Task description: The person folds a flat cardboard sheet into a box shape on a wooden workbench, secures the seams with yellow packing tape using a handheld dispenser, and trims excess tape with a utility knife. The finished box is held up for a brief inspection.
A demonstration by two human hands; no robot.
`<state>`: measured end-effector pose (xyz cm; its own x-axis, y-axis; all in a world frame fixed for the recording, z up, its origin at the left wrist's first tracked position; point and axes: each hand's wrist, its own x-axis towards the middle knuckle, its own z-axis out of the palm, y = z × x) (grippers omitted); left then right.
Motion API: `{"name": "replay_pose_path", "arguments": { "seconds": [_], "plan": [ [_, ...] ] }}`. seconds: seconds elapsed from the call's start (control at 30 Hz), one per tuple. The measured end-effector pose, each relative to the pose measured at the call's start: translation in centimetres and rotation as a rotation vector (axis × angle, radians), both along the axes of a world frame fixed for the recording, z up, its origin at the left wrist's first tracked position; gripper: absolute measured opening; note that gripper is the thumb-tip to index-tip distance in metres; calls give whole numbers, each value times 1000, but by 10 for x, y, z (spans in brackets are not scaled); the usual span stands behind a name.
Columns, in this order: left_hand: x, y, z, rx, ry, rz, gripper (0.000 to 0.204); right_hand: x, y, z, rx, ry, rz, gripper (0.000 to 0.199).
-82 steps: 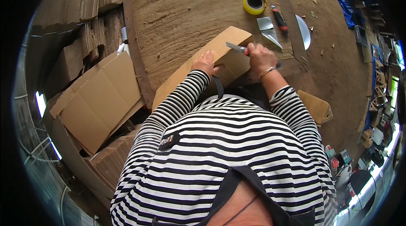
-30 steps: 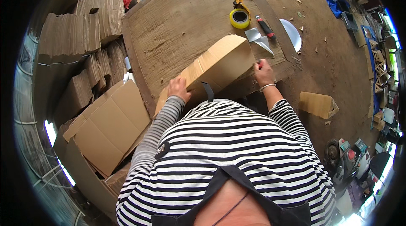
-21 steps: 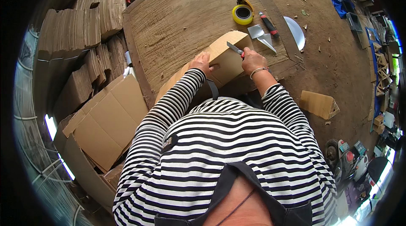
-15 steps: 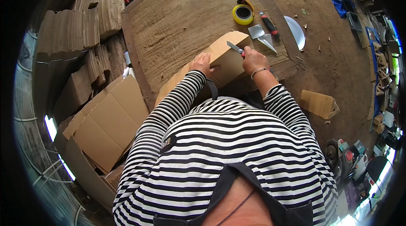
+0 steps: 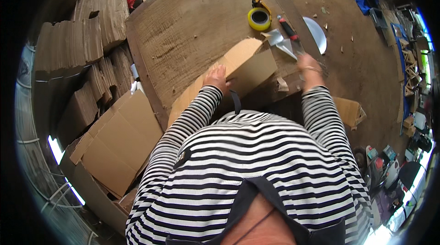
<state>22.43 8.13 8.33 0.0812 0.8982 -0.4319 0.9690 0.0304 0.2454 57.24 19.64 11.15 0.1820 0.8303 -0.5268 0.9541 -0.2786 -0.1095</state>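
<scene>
A long folded cardboard piece (image 5: 250,64) lies slantwise across the near part of the wooden board (image 5: 178,34). My left hand (image 5: 216,78) is closed on its upper edge, fingers over the top. My right hand (image 5: 310,68) is off to the right of the cardboard, apart from it and smeared by motion. It is closed round a utility knife, whose blade is only a faint blur above the fingers. Between the right hand and the cardboard's end is a small cardboard scrap (image 5: 283,84). The cardboard's far right corner is now cut away at a slant.
On the board are a yellow tape roll (image 5: 260,19) in a dispenser, a red-and-black handled tool (image 5: 288,28) and shiny silver pieces (image 5: 286,47). A pale disc (image 5: 315,35) lies beside it. Stacked cardboard (image 5: 68,38) and flat sheets (image 5: 121,139) fill the left; a folded carton (image 5: 349,111) lies right.
My right hand has swung right, away from the cardboard's end, with the knife. A corner scrap has come off the cardboard. My left hand keeps its hold.
</scene>
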Motion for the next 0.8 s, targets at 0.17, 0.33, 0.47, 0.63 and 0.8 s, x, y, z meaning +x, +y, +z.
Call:
{"name": "replay_pose_path", "arguments": {
  "seconds": [0.17, 0.33, 0.47, 0.63, 0.8],
  "plan": [
    [2, 0, 14, 40, -19, 28, 79, 63, -19, -2, -2, -98, -101, 28],
    [7, 11, 11, 91, -125, 17, 67, 30, -37, -70, -58, 192, -143, 33],
    [64, 67, 43, 295, -388, -87, 55, 15, -16, -84, 25, 203, -142, 47],
    [121, 93, 52, 184, -106, -84, 44, -49, 27, -61, 413, 831, 96, 49],
    [120, 86, 42, 232, -135, -33, 38, -66, 46, -47, 350, 779, 83, 34]
  ]
}}
